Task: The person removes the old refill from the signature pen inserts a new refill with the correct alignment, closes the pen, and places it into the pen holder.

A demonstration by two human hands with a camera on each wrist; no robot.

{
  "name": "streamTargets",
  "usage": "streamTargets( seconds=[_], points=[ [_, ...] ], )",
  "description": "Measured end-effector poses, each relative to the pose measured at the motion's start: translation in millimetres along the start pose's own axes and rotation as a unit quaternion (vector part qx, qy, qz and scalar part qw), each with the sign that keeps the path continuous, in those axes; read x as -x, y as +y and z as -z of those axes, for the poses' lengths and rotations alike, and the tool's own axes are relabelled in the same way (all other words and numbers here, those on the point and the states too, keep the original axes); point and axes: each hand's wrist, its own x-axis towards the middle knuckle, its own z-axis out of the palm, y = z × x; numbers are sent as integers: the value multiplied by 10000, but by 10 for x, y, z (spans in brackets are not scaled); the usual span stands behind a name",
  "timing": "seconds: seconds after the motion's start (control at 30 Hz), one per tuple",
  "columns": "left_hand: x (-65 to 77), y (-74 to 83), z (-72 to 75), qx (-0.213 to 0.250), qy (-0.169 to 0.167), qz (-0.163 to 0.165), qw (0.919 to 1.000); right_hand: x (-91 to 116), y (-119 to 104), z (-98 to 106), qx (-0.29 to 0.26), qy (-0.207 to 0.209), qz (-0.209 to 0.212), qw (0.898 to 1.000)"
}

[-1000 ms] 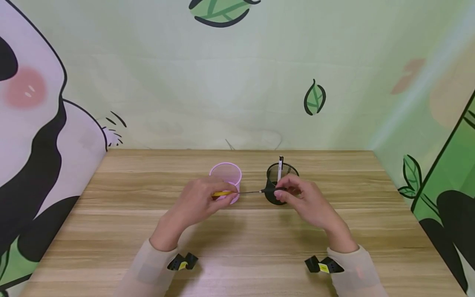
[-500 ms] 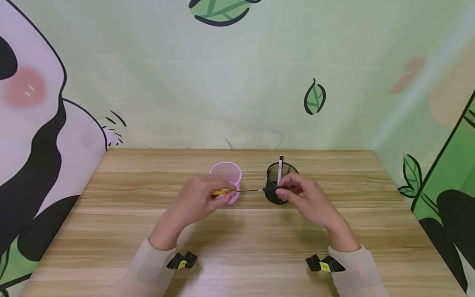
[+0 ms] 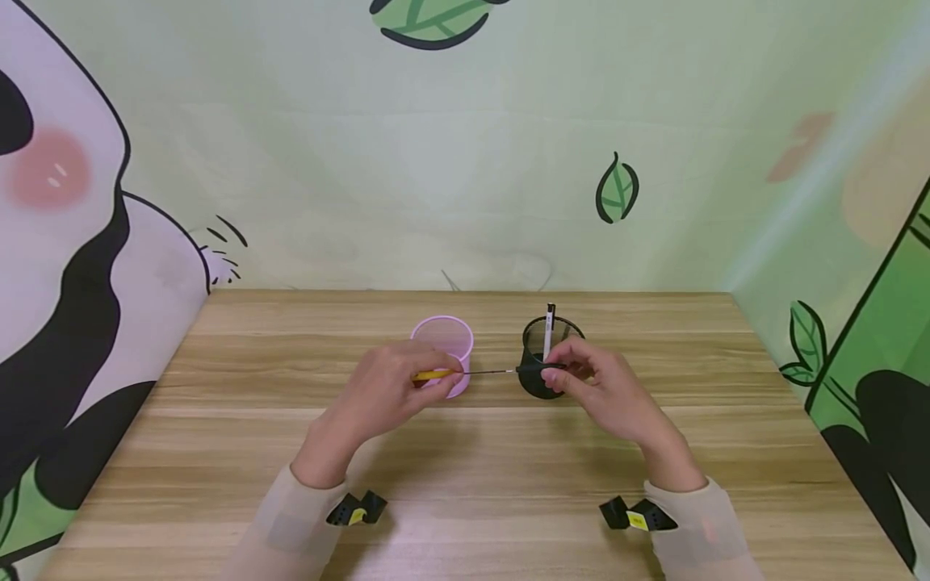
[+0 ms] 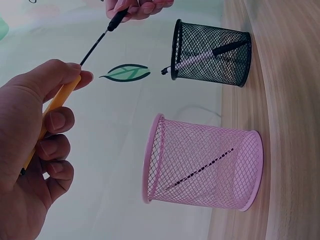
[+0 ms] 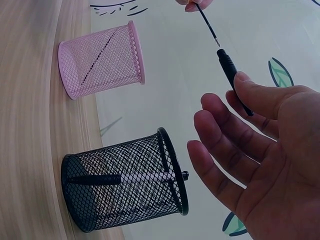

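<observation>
My left hand (image 3: 392, 387) pinches the yellow barrel (image 4: 62, 97) of a pen between thumb and forefinger, over the pink mesh cup (image 3: 456, 343). A thin dark refill (image 4: 93, 49) sticks out of the barrel toward my right hand (image 3: 599, 387). That hand pinches a black ribbed pen section (image 5: 228, 67) between thumb and forefinger, its other fingers spread loosely. The refill's pale tip (image 5: 218, 45) is right at the mouth of the black section. The pen parts line up nearly level, in front of the two cups.
The black mesh cup (image 5: 125, 200) stands right of the pink one on the wooden table (image 3: 465, 500), holding a white pen (image 3: 548, 332) with a black grip. A dark thin refill (image 4: 205, 169) leans inside the pink cup. A printed cloth backdrop (image 3: 327, 161) rises behind the table.
My right hand has shifted very slightly right with the black section. My left hand and the yellow barrel stay almost in place; both cups are unmoved.
</observation>
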Motion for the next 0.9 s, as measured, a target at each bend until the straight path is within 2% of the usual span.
streamTargets(
  seconds=[0.57, 0.9],
  points=[
    [-2, -2, -9, -58, 59, -33, 10000, 4, 7, 21, 11, -58, -81, 9999],
    [-5, 11, -2, -64, 5, -4, 10000, 14, 12, 81, 168, -165, -278, 9993]
  ],
)
